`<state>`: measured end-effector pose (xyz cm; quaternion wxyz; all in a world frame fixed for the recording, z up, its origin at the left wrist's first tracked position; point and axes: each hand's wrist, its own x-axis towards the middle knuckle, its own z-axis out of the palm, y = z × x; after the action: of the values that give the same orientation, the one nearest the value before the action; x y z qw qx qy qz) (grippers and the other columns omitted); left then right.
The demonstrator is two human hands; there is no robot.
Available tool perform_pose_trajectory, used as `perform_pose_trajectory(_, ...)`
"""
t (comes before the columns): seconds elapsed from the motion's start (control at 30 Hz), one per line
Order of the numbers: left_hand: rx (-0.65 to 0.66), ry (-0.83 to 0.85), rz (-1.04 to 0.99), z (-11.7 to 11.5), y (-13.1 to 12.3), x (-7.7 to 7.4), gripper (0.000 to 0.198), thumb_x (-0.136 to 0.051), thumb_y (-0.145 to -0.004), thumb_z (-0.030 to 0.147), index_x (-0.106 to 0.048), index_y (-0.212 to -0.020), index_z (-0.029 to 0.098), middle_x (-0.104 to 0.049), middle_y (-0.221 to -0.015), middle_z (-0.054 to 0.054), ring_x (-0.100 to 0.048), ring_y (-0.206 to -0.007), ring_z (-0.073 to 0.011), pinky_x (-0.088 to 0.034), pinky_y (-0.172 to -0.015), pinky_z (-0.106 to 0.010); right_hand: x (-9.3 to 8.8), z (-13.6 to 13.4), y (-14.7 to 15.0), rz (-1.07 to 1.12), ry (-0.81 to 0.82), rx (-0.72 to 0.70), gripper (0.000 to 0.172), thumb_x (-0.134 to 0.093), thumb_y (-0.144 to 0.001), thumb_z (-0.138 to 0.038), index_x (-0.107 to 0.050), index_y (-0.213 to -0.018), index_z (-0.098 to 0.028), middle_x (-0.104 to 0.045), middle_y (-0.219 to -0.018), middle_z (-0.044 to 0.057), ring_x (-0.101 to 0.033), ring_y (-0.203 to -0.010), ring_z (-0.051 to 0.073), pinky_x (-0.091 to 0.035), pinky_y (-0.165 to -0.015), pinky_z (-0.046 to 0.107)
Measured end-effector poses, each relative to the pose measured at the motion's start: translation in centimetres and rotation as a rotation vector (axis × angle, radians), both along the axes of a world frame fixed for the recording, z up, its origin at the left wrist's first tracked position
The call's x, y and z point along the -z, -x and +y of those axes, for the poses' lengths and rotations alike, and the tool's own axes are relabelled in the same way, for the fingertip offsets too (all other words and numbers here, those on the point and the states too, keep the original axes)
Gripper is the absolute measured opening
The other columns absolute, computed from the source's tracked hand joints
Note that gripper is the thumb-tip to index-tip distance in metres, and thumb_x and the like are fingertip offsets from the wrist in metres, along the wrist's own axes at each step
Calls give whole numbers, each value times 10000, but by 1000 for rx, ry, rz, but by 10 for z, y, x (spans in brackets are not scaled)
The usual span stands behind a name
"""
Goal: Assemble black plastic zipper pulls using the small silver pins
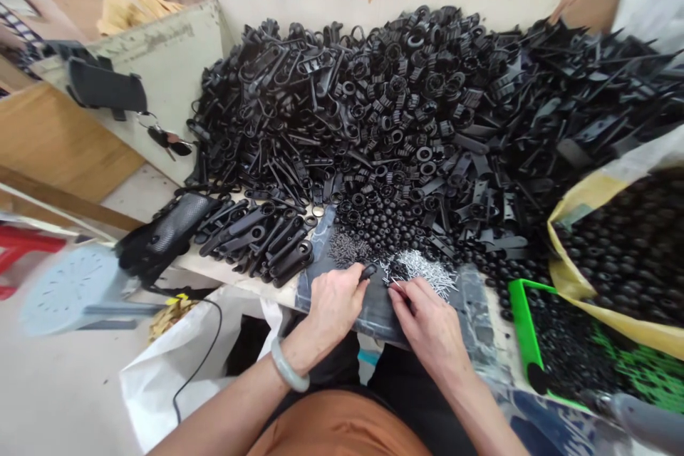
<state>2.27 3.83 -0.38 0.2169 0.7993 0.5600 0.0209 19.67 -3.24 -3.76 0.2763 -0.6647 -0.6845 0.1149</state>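
Head view: my left hand (334, 306) pinches black plastic part (368, 271), right hand (427, 320) pinches metal pin (396, 284) near pin pile (422, 272).

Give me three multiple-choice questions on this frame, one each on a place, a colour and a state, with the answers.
1. Where is the heap of silver metal pins?
A. In the green tray
B. On the dark mat
C. In the yellow sack

2. What colour is the bangle on the left hand?
A. Red
B. Pale grey-green
C. Black

3. What is the right hand doing?
A. Lying flat, holding nothing
B. Gripping the yellow sack
C. Pinching a thin pin

1: B, the pins lie on the mat just beyond the hands.
2: B, the bangle looks pale and milky.
3: C, the pin shows at its fingertips, close to the small black plastic part in the left hand.
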Motion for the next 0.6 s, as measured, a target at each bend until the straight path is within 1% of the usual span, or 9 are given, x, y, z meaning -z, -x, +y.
perform_pose_trajectory(0.17,27,-18,-25,3,10,9,184,-575,-1010,332,-689,-930,212,-793,-888,-93,-744,-817,-257,-383,-653,-299,1,-1,0,63,-6,10,363,-400,-1099,-398,-692,-962,-232,-703,-878,42,-710,-765,176,-520,-709,284)
perform_pose_trajectory(0.23,29,-31,-43,2,16,13,212,-554,-1021,347,-683,-915,216,-787,-873,-84,-732,-796,-241,-378,-655,-295,0,-2,2,122,-3,17,338,-425,-1090,-395,-693,-958,-236,-708,-887,44,-710,-783,182,-524,-729,293)
perform_pose_trajectory(0.33,1,-74,-123,-1,22,18,221,-539,-1021,335,-668,-883,220,-766,-823,-65,-702,-741,-215,-366,-653,-288,-5,-2,6,250,3,27,280,-476,-1068,-367,-695,-952,-236,-709,-897,42,-699,-807,188,-520,-764,304)
perform_pose_trajectory(0.43,-91,-80,-248,-3,24,20,239,-540,-1005,332,-650,-829,215,-719,-743,-39,-634,-652,-185,-350,-634,-282,-10,0,13,407,14,48,253,-532,-1036,-374,-712,-924,-235,-706,-878,38,-676,-791,190,-515,-753,303)
perform_pose_trajectory(0.5,-186,-28,-373,-4,24,18,267,-548,-991,370,-637,-796,210,-676,-699,-13,-576,-616,-165,-354,-626,-271,-12,3,18,529,32,81,261,-577,-1004,-406,-734,-890,-232,-696,-827,33,-639,-722,183,-506,-688,294)
perform_pose_trajectory(0.6,-312,83,-611,-3,22,14,291,-584,-955,423,-637,-783,195,-640,-703,10,-541,-647,-152,-387,-640,-256,-13,9,27,723,93,140,280,-648,-941,-455,-761,-855,-213,-674,-760,24,-559,-637,163,-468,-602,278)
